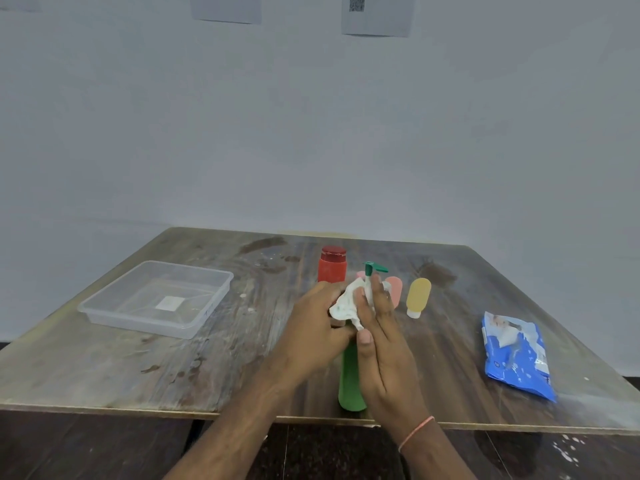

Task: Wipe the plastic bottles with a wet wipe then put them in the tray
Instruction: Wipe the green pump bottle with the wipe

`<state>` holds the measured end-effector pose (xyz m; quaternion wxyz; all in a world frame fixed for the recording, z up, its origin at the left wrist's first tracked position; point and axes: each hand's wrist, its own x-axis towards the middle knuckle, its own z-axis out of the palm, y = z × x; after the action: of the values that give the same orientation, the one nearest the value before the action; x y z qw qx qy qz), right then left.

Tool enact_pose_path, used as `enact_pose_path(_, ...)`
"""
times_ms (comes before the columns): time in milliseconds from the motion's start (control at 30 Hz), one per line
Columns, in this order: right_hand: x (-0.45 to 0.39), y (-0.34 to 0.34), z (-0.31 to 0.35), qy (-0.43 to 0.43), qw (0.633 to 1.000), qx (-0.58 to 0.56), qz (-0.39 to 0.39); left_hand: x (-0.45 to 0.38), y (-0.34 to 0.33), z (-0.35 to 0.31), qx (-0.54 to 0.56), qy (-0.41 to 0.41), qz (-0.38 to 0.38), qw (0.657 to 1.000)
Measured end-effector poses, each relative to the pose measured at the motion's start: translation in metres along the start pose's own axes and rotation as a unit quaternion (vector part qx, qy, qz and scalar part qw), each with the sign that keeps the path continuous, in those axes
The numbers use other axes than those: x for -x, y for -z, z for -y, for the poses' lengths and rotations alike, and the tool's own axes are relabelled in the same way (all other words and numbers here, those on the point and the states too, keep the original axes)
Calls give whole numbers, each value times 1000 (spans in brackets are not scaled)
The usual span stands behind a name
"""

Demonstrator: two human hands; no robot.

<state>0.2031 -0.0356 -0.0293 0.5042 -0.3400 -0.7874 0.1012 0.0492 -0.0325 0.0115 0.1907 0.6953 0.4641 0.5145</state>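
A green pump bottle (350, 379) is held tilted over the table's front edge, its green pump head (374, 269) pointing away from me. My right hand (384, 344) grips the bottle's upper body. My left hand (313, 327) presses a crumpled white wet wipe (348, 303) against the bottle's neck. A red bottle (331, 265) stands behind my hands. A pink bottle (394, 289) and a yellow bottle (418, 296) stand cap-down to the right of it. The clear plastic tray (104, 306) sits at the left with nothing in it but a small label.
A blue pack of wet wipes (516, 355) lies at the right of the worn wooden table (207, 368). A plain wall rises behind the table's far edge. Dark floor shows below the front edge.
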Motion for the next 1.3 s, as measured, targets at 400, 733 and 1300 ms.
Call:
enact_pose_path(400,18,-27,-26,1,997,78,19,-3,-17,1,363,210,81,904)
enact_pose_path(733,76,-38,-31,-55,987,92,118,-12,-18,44,411,259,-98,868)
enact_pose_path(1300,8,-53,-15,9,983,138,121,-3,-8,44,421,277,-36,863)
